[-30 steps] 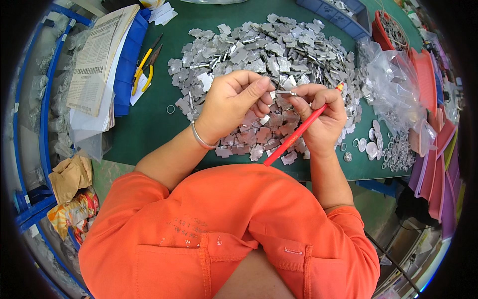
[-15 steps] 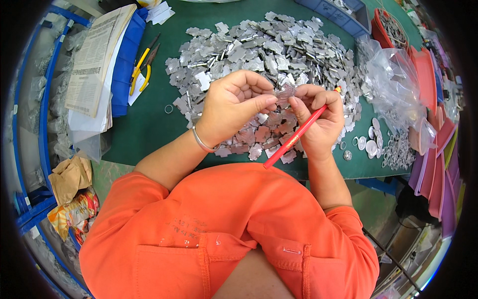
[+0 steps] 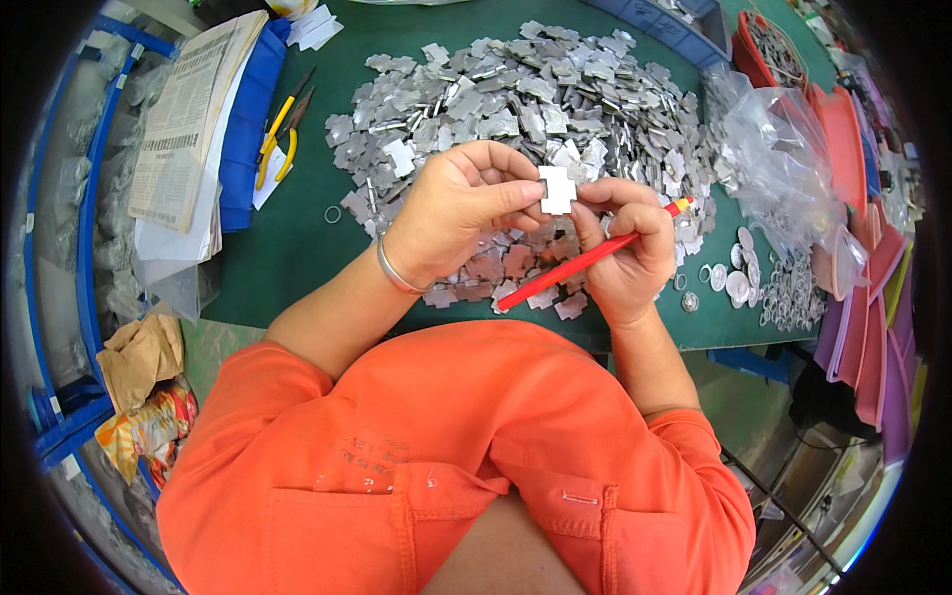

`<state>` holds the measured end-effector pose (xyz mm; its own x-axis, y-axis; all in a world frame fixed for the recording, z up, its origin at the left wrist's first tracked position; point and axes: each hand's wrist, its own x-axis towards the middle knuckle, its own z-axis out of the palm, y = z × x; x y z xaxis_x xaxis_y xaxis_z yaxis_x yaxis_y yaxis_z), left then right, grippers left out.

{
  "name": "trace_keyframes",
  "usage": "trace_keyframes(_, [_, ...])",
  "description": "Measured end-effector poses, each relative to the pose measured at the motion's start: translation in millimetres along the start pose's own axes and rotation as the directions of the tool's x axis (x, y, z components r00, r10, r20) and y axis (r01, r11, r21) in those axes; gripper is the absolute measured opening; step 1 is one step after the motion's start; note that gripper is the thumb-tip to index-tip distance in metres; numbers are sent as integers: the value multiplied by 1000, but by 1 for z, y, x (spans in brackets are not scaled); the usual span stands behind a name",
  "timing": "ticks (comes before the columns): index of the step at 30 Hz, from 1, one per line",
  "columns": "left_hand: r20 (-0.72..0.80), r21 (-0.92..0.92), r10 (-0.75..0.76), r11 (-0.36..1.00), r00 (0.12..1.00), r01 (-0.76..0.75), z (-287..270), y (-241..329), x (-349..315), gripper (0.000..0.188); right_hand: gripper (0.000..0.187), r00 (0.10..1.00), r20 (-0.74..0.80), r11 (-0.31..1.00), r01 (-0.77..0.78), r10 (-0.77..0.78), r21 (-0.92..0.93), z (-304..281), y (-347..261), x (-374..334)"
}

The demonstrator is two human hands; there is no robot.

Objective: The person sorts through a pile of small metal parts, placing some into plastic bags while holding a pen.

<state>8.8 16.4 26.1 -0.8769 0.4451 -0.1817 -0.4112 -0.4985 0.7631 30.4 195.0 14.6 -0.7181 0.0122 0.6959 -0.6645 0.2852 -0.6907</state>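
Note:
Between my two hands is a small cross-shaped metal plate [image 3: 557,190], its bright flat face showing. My left hand [image 3: 466,203] pinches its left edge with thumb and forefinger. The right hand [image 3: 627,238] grips the plate's right edge at the fingertips, and a red pen [image 3: 565,270] also lies across that hand, held in the fingers. The pen slants down to the left, its yellow end beyond my knuckles. Behind and beneath both hands spreads a large heap of similar silvery plates [image 3: 496,94] on the green tabletop [image 3: 278,283].
Yellow-handled pliers [image 3: 273,144] lie left of the heap, beside a blue bin [image 3: 243,129] with papers on it. To the right are clear plastic bags [image 3: 783,159], metal discs [image 3: 739,286] and many small rings [image 3: 791,293]. A grey-blue crate [image 3: 674,35] and red basket [image 3: 749,59] stand farther back.
The metal plate has turned so its flat, bright face shows. My right hand has shifted slightly left and down, and the pen has tilted nearer to level.

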Motion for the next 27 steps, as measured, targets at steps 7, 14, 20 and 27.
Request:
trace_keyframes(7, [53, -230, -184, 954, 982, 191, -1, 4, -1, 24, 31, 988, -14, 970, -151, 157, 188, 3, -2, -5])
trace_keyframes(14, [78, -172, -259, 948, 963, 268, 9, 4, -2, 23, 30, 996, 57, 995, 58, -63, 76, -7, -3, 9])
trace_keyframes(20, [84, -28, -251, 967, 964, 254, 14, 16, -7, 21, 23, 910, 63, 890, 414, -410, -194, -55, 12, 56])
trace_keyframes(27, [-121, 117, 32, 993, 992, -18, 9, 15, -3, 13, 16, 946, -265, 480, -147, -189, -865, -191, 86, 91])
